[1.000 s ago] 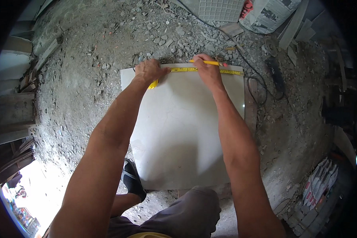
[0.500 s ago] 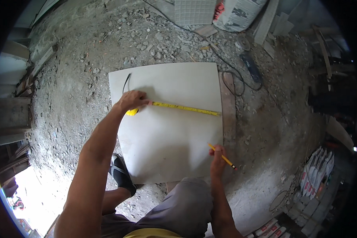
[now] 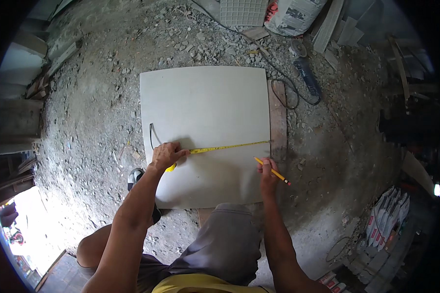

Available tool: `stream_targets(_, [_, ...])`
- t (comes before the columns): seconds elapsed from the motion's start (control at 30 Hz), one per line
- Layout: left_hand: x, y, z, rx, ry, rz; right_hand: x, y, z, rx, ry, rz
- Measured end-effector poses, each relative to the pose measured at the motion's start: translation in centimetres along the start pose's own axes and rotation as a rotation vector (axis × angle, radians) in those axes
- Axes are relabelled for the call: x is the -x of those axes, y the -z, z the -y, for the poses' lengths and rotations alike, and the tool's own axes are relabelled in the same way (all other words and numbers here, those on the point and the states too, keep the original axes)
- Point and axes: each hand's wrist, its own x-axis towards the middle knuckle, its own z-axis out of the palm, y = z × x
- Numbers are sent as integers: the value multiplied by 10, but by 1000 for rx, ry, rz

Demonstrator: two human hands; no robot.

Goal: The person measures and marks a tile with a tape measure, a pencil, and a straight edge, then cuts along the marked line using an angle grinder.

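A large pale flat board (image 3: 205, 102) lies on the ground in front of me. My left hand (image 3: 167, 155) is closed round a yellow tape measure (image 3: 171, 167), its case mostly hidden under the palm. From there the yellow blade (image 3: 225, 147) stretches across the board to its right edge. A dark strap (image 3: 151, 136) trails from beside the hand. In my right hand (image 3: 267, 171), at the board's right edge, is a yellow pencil (image 3: 279, 175) with a reddish end. Its tip points up and left over the board, below the blade.
A wooden plank (image 3: 278, 122) lies along the board's right side. Beyond it rests an angle grinder (image 3: 305, 75) with a looping black cord (image 3: 293, 93). Rubble (image 3: 215, 46), a white sack (image 3: 296, 17) and a ribbed pale panel (image 3: 243, 12) are at the far side.
My left hand and the tape measure have come nearer to me along the board, and the blade now slants up to the right. My right hand still holds the pencil, a little farther up the edge.
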Motion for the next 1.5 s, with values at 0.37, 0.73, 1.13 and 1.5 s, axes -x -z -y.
stream_targets(0.37, [1,-12,11,-12,-113,-93,-13,12,-18,-6,92,-9])
stream_targets(0.73, [3,-14,7,-8,-156,-140,-73,8,-55,267,311,-172])
stream_targets(1.13, [3,-17,6,-40,-128,-181,-70,2,-61,288,367,-168])
stream_targets(1.5, [4,-14,-5,-76,-37,-109,-63,5,-67,310,385,-207])
